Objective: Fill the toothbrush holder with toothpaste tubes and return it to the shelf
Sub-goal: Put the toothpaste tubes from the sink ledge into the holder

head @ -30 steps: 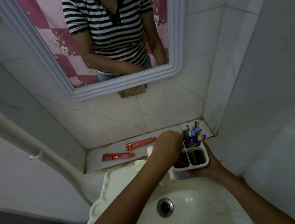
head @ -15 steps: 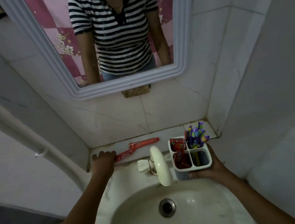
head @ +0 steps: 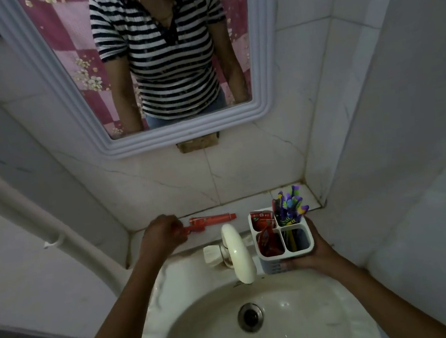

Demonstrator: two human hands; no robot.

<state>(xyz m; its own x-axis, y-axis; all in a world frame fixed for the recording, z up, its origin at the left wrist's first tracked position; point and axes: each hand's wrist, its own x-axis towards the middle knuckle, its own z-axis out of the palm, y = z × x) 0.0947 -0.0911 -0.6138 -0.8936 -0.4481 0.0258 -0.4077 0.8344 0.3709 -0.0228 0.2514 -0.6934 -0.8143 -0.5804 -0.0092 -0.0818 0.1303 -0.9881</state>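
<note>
**Left hand lifts a tube off the shelf**

Since half a second ago, the left hand (head: 165, 236) has moved rightward, fingers closed around a red toothpaste tube (head: 193, 230); another tube (head: 214, 219) lies on the shelf (head: 248, 200). The right hand (head: 315, 253) grips the white toothbrush holder (head: 282, 241) above the sink (head: 189, 274).

We log: left hand (head: 165, 236) closed on a red tube (head: 193, 230) at the shelf (head: 308, 195); second tube (head: 213, 219) lying beside; right hand (head: 315, 254) gripping the holder (head: 282, 241) of brushes (head: 289, 205) over the sink (head: 291, 326).
</note>
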